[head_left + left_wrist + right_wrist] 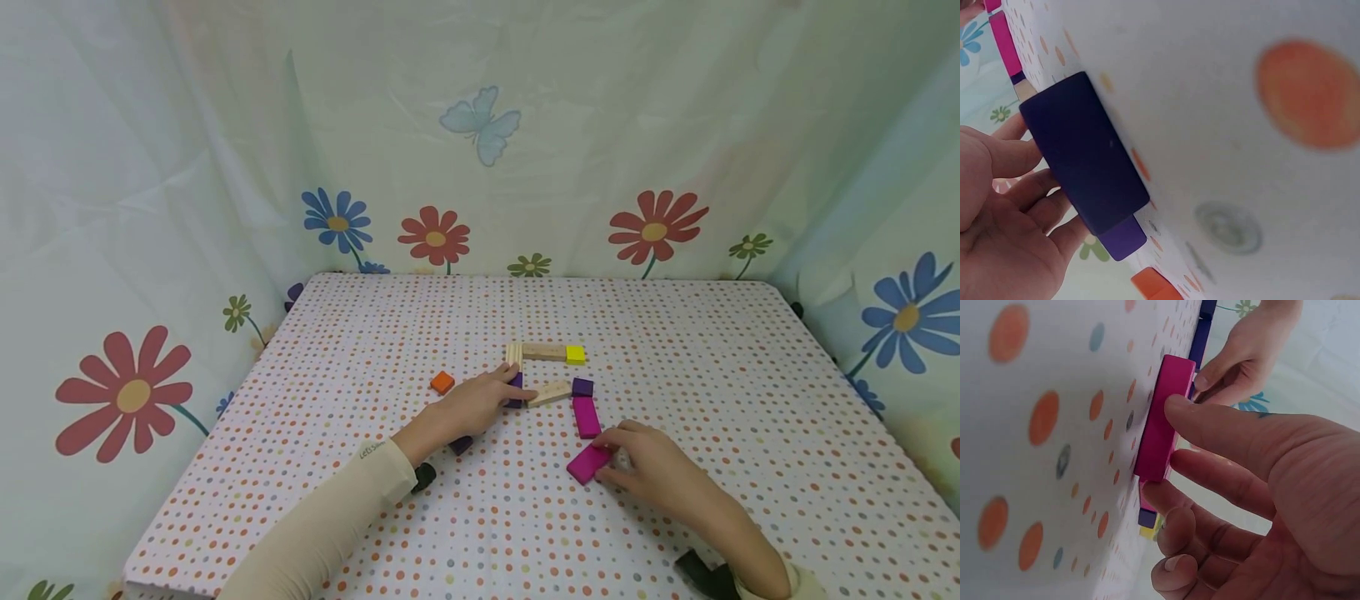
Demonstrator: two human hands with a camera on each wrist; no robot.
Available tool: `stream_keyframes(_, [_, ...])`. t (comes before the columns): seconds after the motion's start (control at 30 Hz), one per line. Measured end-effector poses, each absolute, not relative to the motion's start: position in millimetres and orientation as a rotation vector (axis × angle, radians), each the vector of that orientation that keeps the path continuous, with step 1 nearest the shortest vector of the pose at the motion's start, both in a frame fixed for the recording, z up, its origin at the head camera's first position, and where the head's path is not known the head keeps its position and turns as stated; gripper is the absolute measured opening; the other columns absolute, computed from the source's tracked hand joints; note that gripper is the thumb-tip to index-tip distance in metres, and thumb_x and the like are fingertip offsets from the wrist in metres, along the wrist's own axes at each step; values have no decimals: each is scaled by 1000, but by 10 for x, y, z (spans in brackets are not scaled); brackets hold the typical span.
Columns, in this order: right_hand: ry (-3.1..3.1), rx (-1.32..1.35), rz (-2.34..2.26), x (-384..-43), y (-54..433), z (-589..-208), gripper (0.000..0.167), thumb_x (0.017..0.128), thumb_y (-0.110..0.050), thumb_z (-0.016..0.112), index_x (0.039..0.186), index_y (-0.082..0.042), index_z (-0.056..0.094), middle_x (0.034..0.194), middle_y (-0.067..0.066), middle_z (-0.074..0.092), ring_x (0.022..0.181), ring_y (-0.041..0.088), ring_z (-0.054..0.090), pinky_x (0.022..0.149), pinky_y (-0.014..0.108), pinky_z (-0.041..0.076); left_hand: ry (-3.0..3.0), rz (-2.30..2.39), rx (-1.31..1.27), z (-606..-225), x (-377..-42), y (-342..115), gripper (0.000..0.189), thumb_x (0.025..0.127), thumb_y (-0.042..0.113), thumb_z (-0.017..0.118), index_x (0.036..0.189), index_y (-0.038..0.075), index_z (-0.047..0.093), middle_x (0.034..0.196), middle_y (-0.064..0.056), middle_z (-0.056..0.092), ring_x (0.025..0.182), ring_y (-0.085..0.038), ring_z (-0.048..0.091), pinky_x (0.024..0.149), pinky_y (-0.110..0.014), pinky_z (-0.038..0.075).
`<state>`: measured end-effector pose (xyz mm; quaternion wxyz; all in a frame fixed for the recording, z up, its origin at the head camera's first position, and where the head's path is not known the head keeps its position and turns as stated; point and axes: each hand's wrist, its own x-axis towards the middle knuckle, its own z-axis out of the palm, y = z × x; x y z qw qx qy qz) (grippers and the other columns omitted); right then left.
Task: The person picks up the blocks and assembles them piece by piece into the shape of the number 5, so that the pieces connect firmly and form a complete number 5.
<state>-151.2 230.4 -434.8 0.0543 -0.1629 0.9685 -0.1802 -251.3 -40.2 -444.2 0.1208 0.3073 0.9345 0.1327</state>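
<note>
My left hand (474, 407) reaches over the middle of the table, its thumb and fingers around a dark purple block (514, 403). The thumb tip lies by the end of a plain wooden block (551, 392). A striped pale wooden stack (513, 353) stands just beyond the fingers. Nearer, my right hand (656, 467) pinches a magenta block (587, 464) between thumb and fingers; in the right wrist view this magenta block (1163, 419) is tilted. Another magenta block (587, 417) lies just beyond it, touching a small purple block (582, 387).
A wooden block (545, 352) with a yellow block (575, 355) at its end lies farther back. Left of the left hand sits an orange block (442, 382). Another dark purple block (461, 445) is partly hidden under the left wrist. Dotted cloth covers the table (337, 333).
</note>
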Motion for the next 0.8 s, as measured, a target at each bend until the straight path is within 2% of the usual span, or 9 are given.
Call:
stream_keyframes(0.43, [2946,-497,-610,-1523,2263,-4367,31,89,-19,86,116,-9,75,102,-1,71,90,12,64,75,33,55,2732,390,907,-4442,-2509,-405,49,113,12,44,152,40,58,177,-5,27,164,-29,28,118,-53,49])
stream_keyframes(0.67, [2966,-476,-653,-1550,2326,-4273,35,93,-24,83,123,-8,74,107,4,70,82,11,57,64,25,46,2723,403,916,-4428,-2495,-401,48,114,13,45,151,39,59,177,-6,27,165,-28,27,120,-54,46])
stream_keyframes(0.8, [3030,-514,-685,-1688,2399,-4241,35,98,-23,78,128,-6,71,118,11,71,75,9,52,59,23,43,2728,395,914,-4418,-2494,-404,49,113,12,45,152,39,58,177,-6,27,164,-28,27,120,-54,47])
